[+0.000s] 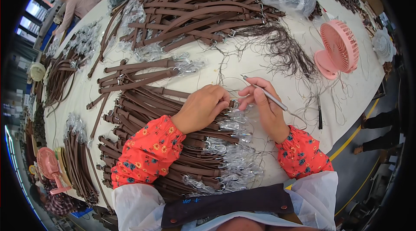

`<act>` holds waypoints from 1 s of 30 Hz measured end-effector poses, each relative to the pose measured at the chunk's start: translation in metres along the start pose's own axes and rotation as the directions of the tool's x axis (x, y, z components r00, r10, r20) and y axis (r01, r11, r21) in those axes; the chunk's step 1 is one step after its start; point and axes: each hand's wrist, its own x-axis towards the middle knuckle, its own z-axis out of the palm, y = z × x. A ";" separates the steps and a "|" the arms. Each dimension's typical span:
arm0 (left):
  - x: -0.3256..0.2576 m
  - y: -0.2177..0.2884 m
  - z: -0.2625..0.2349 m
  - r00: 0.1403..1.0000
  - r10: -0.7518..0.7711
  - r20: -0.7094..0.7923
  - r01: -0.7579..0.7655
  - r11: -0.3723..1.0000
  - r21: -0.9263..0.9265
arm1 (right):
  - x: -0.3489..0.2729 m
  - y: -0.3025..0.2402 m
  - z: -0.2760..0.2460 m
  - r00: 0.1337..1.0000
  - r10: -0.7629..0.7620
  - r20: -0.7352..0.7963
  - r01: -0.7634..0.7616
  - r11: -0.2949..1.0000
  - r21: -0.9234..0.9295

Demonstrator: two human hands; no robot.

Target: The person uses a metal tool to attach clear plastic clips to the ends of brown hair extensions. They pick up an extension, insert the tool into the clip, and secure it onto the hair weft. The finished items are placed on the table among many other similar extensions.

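My left hand [200,108] is closed in a pinch on the end of a brown strap [170,92], right beside a small metal ring [234,103]. Its fingertips partly hide that end. In my right hand [269,116] is a slim silver pen-shaped tool [274,99] with a thin cord trailing from its rear; its tip points up and left, apart from the strap. Under my left forearm lies a row of brown straps [195,171], their metal snap hooks wrapped in clear plastic [234,161] along the right side.
A large heap of brown straps [208,12] covers the far table, beside tangled dark threads [288,51]. A pink fan [338,49] stands at right, near a black pen-like tool [320,113]. More strap bundles [78,161] lie at left. Another person [76,3] works at far left.
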 end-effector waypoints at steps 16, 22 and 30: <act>-0.004 -0.011 -0.007 0.987 -0.155 0.049 0.163 0.941 -0.296 | -0.002 0.000 -0.003 0.975 0.186 0.124 -0.178 0.981 -0.071; -0.004 -0.011 -0.007 0.985 -0.158 0.062 0.170 0.934 -0.314 | -0.001 0.002 -0.003 0.977 0.178 0.121 -0.167 0.981 -0.098; -0.004 -0.009 -0.009 0.978 -0.177 0.106 0.202 0.923 -0.326 | -0.001 0.002 -0.004 0.977 0.178 0.120 -0.163 0.979 -0.122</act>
